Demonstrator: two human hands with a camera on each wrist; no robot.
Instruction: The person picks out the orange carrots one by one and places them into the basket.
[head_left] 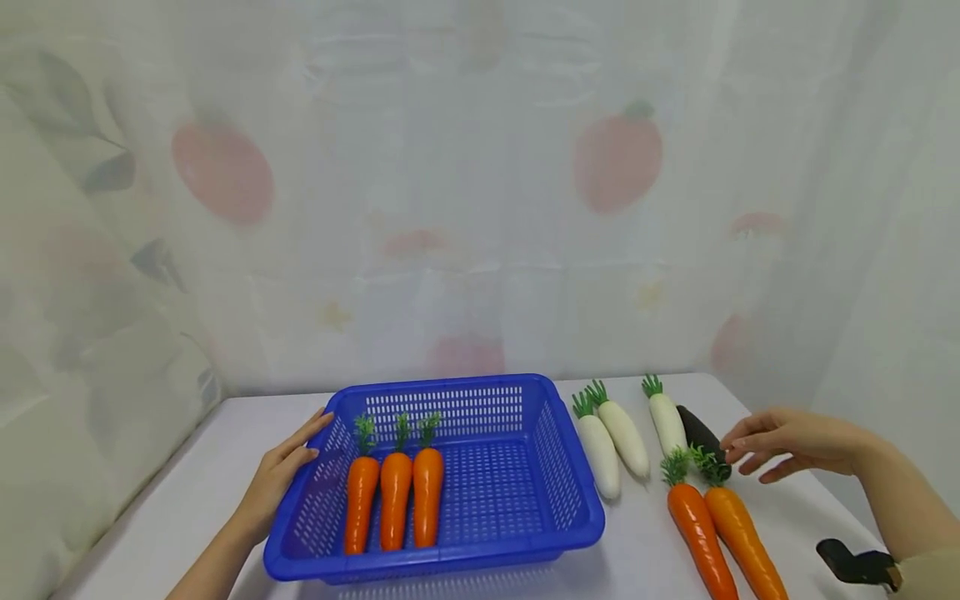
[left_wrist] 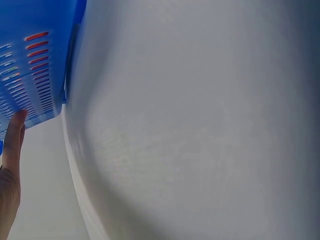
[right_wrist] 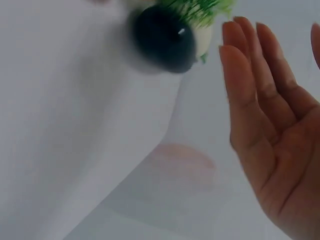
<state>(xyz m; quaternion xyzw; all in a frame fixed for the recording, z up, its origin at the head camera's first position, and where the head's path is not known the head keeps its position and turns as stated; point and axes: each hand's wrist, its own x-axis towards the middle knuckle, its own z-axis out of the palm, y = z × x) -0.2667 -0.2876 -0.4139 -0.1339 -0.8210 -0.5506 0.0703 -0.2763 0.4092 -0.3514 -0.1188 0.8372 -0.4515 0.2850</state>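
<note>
A blue plastic basket (head_left: pixel 487 552) holds three orange carrots (head_left: pixel 396 500) side by side at its left. My left hand (head_left: pixel 277 483) touches the basket's left rim with extended fingers; in the left wrist view a straight finger (left_wrist: pixel 14 140) meets the slotted outer wall. Over the table's right side hovers my right hand (head_left: pixel 795 442), fingers loosely bent and nothing in them. Closest to it lies a dark, eggplant-like vegetable (head_left: pixel 701 437), whose rounded end (right_wrist: pixel 165 42) shows in the right wrist view. Two more carrots (head_left: pixel 701 537) lie just in front of it, their green tops overlapping it.
Two white radishes (head_left: pixel 600 454) lie against the basket's right side, and another white radish (head_left: pixel 667 421) is beside the dark vegetable. A white cloth-covered table (head_left: pixel 180 475) lies beneath everything. Pale curtains (head_left: pixel 465 167) with fruit prints hang behind and at both sides.
</note>
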